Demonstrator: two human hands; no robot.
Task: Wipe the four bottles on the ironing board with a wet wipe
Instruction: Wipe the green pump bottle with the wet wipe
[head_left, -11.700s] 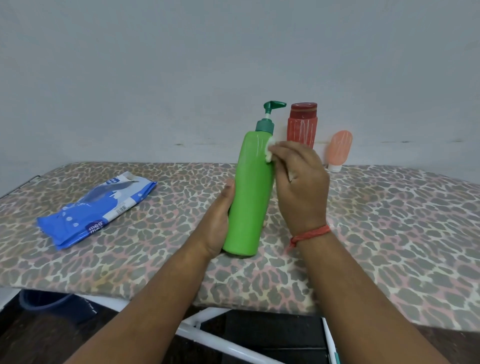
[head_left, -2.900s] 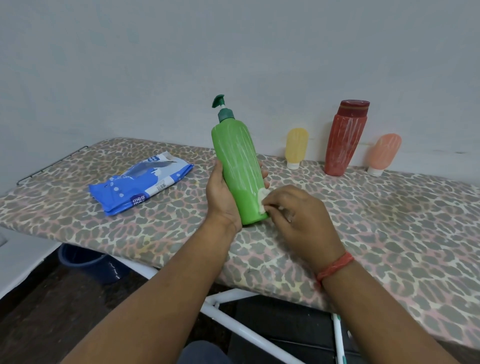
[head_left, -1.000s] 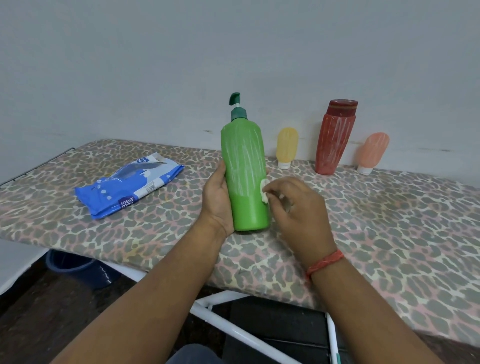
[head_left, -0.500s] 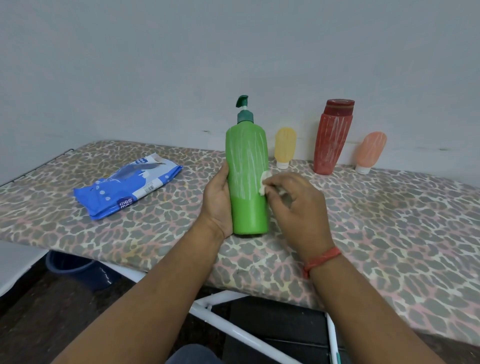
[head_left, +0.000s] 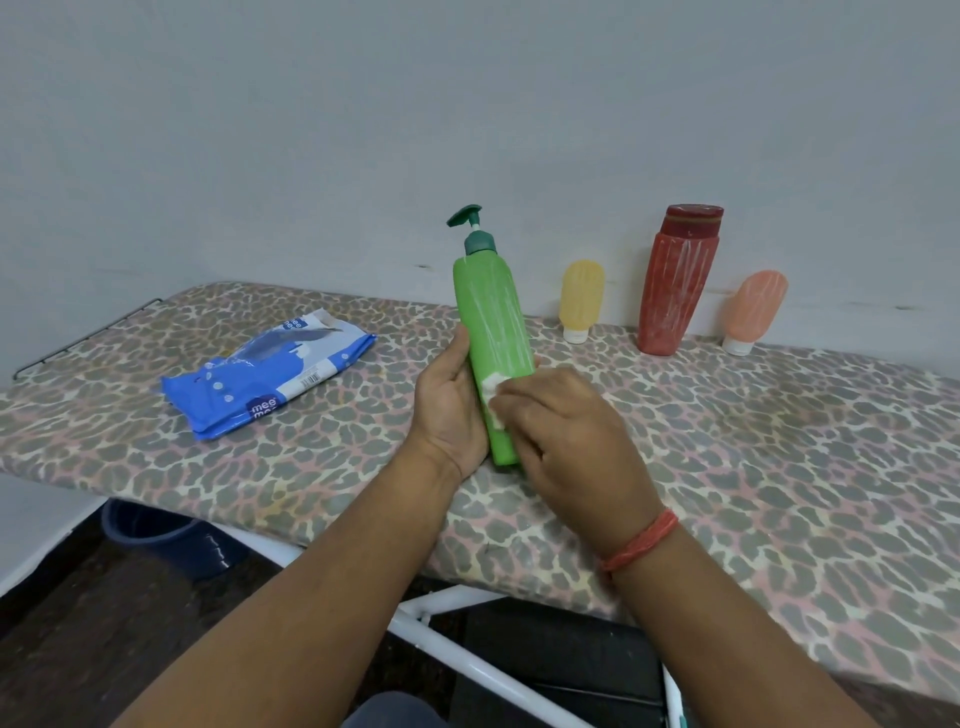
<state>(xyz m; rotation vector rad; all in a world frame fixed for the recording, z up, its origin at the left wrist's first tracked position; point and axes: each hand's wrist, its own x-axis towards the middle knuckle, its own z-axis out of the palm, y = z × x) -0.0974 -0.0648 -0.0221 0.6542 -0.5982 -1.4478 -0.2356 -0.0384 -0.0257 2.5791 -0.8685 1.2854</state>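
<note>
Since half a second ago I have tipped the green pump bottle so its top leans left and away from me, where it stood upright before, and my right hand has slid lower down its front. My left hand grips the bottle's lower left side, thumb along the side and fingers wrapped behind it. My right hand pinches a small wad of white wet wipe against the bottle's lower front, fingers curled over it. The bottle's base sits near the ironing board, though my hands hide whether it touches the leopard-print cover. White streaks run down the bottle's upper body. Along the wall at the far edge of the board stand the other three: a small yellow bottle on its white cap, a tall red bottle beside it with pale streaks, and a small orange bottle on its cap, furthest right. The blue wet wipe pack lies flat on the board to my left, well apart from the bottles. A red thread band circles my right wrist
</note>
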